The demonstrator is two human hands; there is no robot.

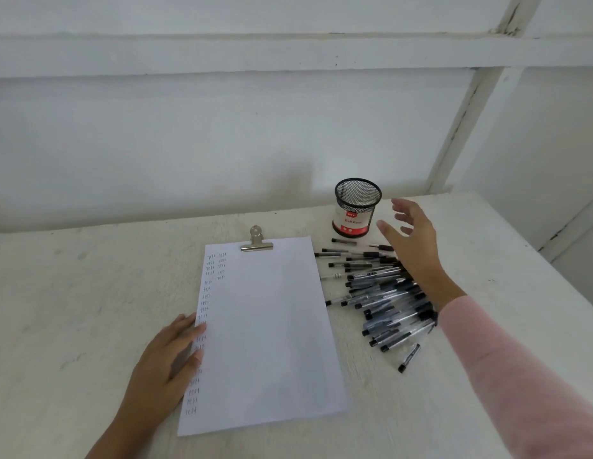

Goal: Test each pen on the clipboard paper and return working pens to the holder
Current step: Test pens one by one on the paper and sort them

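the clipboard paper (272, 326) lies flat on the table (89, 293), its left edge pressed by the straight fingers of the left hand (166, 356). the pens (384, 293) lie heaped to its right, long axes mostly crosswise, under the nearer right hand (409, 240), fingers spread and empty, just beside the mesh holder (356, 207).

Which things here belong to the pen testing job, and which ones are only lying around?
Belongs to the job:
- paper under the metal clip
- pile of pens
- mesh holder
- left hand, resting on the paper's edge
- right hand, open above the pens

Only around:
- white table
- red-and-white label at the holder's base
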